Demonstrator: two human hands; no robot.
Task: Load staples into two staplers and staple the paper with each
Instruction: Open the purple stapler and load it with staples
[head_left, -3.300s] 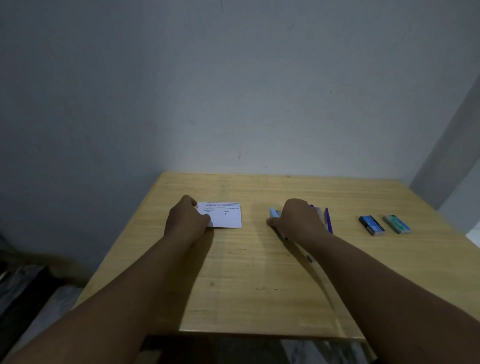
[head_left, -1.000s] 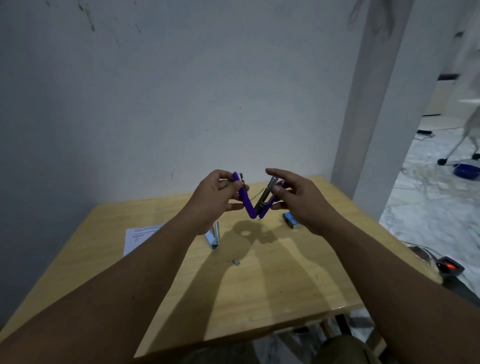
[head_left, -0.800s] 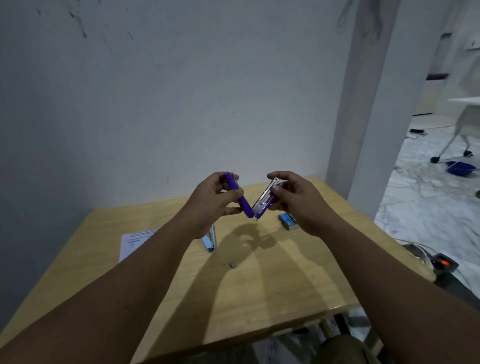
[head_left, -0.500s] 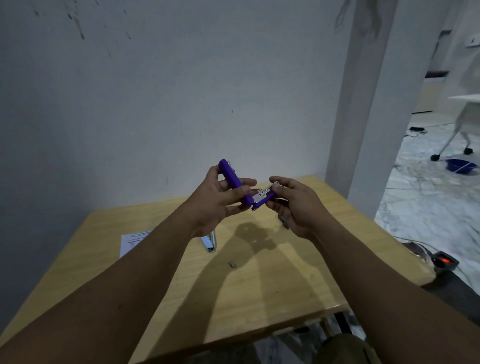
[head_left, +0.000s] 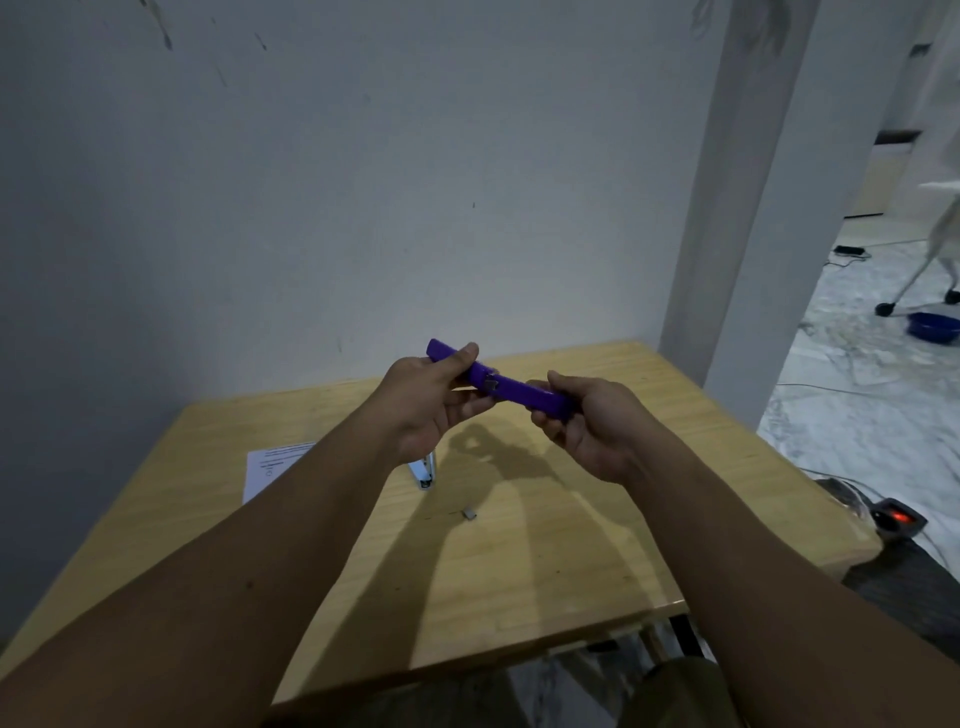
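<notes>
The purple plastic stapler (head_left: 498, 385) is held in the air above the middle of the pale wooden desk (head_left: 545, 551), stretched out nearly flat in one long line, with a bit of grey metal showing at its hinge. Half a second ago its two halves were still folded toward each other; now they are swung fully apart, which I judge leaves the staple channel exposed for loading. The left hand (head_left: 428, 402) is curled around the end at 10 o'clock, thumb on top, and the right hand (head_left: 584, 423) is closed on the end at 4 o'clock. Below them, at 7 o'clock of the stapler, a light blue and white second stapler (head_left: 423, 473) lies on the desk, half hidden by the left wrist. A small grey strip of staples (head_left: 469, 514) lies at 6 o'clock, near it. The white printed sheet of paper (head_left: 270, 465) sits further out at 8 o'clock, unstapled as far as I can see.
</notes>
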